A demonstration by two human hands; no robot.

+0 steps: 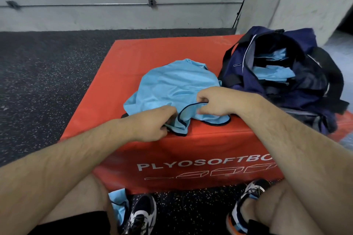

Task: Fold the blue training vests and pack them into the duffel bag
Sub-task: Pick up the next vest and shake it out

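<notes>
By my left shoe a crumpled light-blue vest (118,203) lies on the floor, easily forgotten. On the red padded plyo box (133,53), my left hand (152,123) and right hand (215,101) each pinch the dark trim of a second light-blue training vest (175,84). Uneven pulls could twist the fold beside the open navy duffel bag (240,82).

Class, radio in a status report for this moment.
Left hand pinches vest edge; right hand grips its trim. Vest crumpled on box. Bag open, folded vests inside, path clear.
</notes>
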